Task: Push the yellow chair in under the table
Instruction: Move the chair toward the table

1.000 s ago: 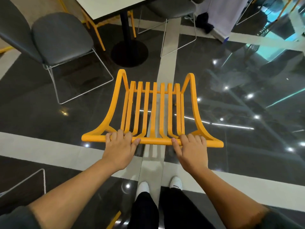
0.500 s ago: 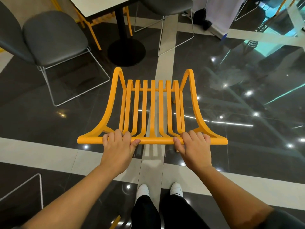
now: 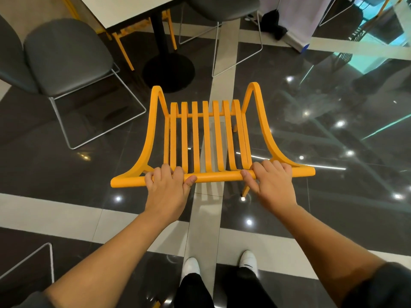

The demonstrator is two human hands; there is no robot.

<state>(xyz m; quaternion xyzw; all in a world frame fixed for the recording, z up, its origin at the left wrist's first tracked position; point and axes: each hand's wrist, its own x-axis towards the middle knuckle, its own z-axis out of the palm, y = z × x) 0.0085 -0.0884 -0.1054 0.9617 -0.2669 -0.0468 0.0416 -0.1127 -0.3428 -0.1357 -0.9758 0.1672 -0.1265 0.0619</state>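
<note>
The yellow slatted chair [image 3: 206, 138] stands on the dark glossy floor right in front of me, its back towards me. My left hand [image 3: 168, 190] is closed around the top rail on the left. My right hand [image 3: 272, 185] grips the same rail on the right. The white table [image 3: 120, 10] is at the top left, on a black post with a round black base [image 3: 169, 73]. The chair's front edge lies just short of that base, outside the tabletop's edge. One yellow leg shows below my right hand.
A grey padded chair [image 3: 66, 56] on a white wire frame stands at the left of the table. Another grey chair [image 3: 224, 5] is at the far side, with a second yellow chair's legs [image 3: 124, 47] under the table. My white shoes [image 3: 191, 266] are below.
The yellow chair has slid forward towards the table's base with both hands still on its rail. I have stepped after it, right foot further out.
</note>
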